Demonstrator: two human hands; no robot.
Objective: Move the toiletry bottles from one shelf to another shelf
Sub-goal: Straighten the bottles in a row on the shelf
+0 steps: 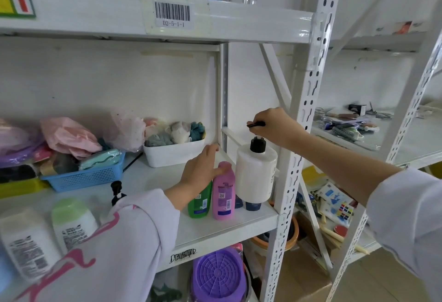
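While the white pump bottle [256,172] hangs above the shelf [227,227] at its right end, my right hand [275,126] pinches its black pump head — my left hand [201,167] curls over the green bottle [201,202], thumb touching the pink bottle [223,194].

Bright, even light; warped edges.

Single head-worn wide-angle view, close to the white shelf [215,232], facing forward and slightly down.
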